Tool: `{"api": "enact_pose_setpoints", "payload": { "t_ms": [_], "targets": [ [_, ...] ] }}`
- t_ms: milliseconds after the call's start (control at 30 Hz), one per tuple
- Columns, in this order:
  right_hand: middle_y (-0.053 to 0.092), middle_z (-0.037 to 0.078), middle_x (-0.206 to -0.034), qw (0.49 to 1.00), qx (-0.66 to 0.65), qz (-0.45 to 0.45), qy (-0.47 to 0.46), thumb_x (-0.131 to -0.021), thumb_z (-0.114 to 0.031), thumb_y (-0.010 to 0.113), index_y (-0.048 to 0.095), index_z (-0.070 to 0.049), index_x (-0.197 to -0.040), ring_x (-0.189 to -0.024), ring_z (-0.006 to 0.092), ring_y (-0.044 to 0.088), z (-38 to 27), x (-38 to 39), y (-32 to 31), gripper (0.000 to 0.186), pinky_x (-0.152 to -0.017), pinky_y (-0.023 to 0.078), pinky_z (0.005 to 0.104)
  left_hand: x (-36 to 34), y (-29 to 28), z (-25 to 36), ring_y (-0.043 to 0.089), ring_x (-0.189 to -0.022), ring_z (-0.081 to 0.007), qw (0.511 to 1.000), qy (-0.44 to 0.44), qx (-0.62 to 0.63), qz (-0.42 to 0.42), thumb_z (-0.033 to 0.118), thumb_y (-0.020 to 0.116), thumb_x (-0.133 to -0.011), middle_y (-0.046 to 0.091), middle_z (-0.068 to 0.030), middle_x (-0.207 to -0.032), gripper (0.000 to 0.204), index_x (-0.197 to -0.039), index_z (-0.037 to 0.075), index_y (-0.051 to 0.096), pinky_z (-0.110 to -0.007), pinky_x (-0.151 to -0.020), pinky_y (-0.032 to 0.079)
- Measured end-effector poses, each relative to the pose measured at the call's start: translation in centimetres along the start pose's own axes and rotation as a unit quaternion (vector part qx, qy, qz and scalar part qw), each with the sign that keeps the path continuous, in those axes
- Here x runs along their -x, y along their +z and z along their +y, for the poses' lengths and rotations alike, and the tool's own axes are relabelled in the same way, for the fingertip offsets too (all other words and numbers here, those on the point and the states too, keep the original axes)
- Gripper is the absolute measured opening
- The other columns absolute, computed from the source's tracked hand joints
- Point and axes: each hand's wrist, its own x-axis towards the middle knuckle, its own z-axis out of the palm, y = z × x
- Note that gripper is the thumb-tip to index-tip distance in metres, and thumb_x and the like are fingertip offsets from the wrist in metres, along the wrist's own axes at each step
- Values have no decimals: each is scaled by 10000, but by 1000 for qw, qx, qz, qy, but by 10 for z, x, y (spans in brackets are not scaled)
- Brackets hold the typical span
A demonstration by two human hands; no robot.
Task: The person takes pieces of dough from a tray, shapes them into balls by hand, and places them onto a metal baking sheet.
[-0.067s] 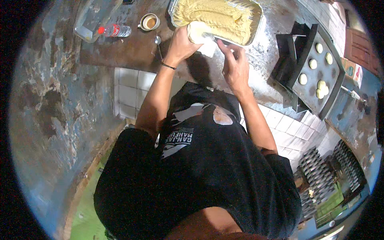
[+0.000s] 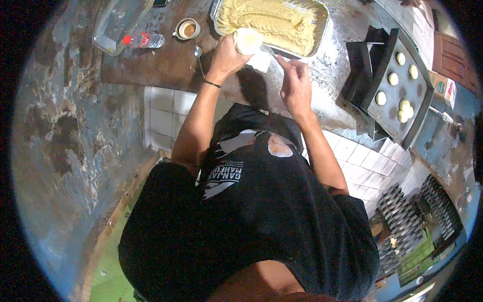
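Observation:
My left hand [image 2: 227, 60] is wrapped round a pale, round lump of dough [image 2: 247, 40] at the near edge of a foil tray [image 2: 217, 21] full of yellow paste. My right hand [image 2: 294, 85] grips a thin metal spatula [image 2: 271, 53], whose end is beside the dough and partly hard to make out. A white flat object [image 2: 259, 62] lies under the spatula, between my hands.
To the left are a spoon [image 2: 199, 52], a cup of brown liquid [image 2: 187, 29], a red-capped bottle [image 2: 151, 40] and a clear container [image 2: 108, 43]. At right, a dark baking tray [image 2: 386, 115] with several dough rounds rests on black pans [image 2: 357, 65], near a cardboard box [image 2: 443, 88].
My right hand has moved slightly down and right with the spatula. More of the pale dough's top shows now.

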Motion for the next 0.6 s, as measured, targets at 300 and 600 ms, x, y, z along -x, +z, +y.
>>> {"api": "enact_pose_setpoints", "payload": {
  "t_ms": [300,600],
  "targets": [
    [633,259,-1171,992,26,-16,124,-842,-323,845,651,-21,-1263,-1155,419,614,54,13,1,554,-974,522,466,3,13,17,719,-969,-172,987,2,54,-151,264,883,-818,772,-103,-1068,435,-1124,2,720,-342,-885,567],
    [662,152,-1177,985,-125,-114,-45,-753,-298,910,700,-39,-1218,-1082,270,663,-62,-79,-113,573,-940,552,388,-18,7,74,689,-1040,-165,939,39,42,-340,204,918,-759,741,-83,-1142,517,-1186,26,687,-351,-904,561]
  ]
}}
